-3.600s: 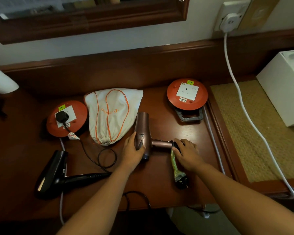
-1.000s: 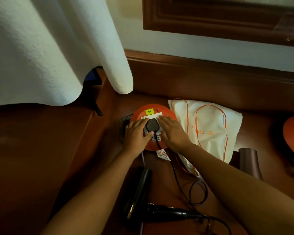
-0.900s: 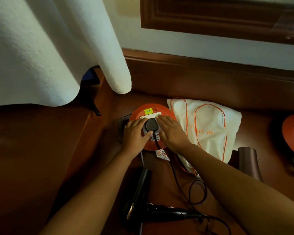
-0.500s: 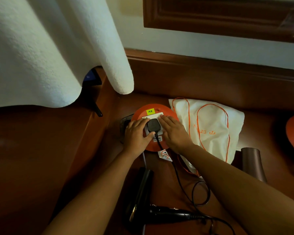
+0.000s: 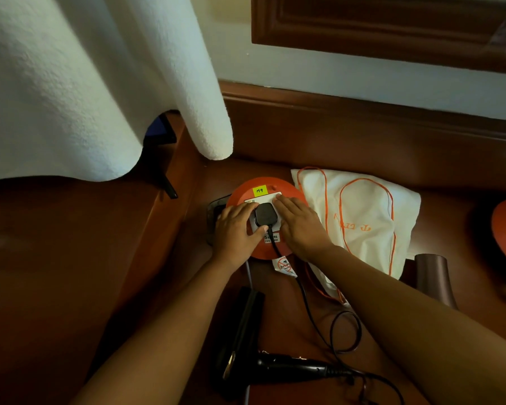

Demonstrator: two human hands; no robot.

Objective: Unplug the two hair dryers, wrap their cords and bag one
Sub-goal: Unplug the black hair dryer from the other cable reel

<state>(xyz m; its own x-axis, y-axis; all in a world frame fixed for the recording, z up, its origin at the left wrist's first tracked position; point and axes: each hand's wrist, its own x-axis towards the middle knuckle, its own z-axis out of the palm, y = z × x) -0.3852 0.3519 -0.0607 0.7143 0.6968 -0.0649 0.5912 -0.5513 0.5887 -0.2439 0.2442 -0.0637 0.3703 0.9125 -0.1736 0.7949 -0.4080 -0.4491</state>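
On the round orange extension-reel socket [image 5: 265, 217], the black 3-pin plug [image 5: 263, 214] is seen seated, exactly as 1 second ago — no lift has been registered. The left hand [image 5: 235, 232] is curled against the plug's left side, thumb beneath it; the right hand [image 5: 300, 225] lies flat with straight fingers, pressing the reel down. The black hair dryer [image 5: 246, 340] rests near the table edge, its cord [image 5: 319, 325] slack and unwrapped. The white drawstring bag with orange cord [image 5: 365, 220] lies just beside the reel, flat. Judgement: extraction is being braced — 1 unplugging remains outstanding.
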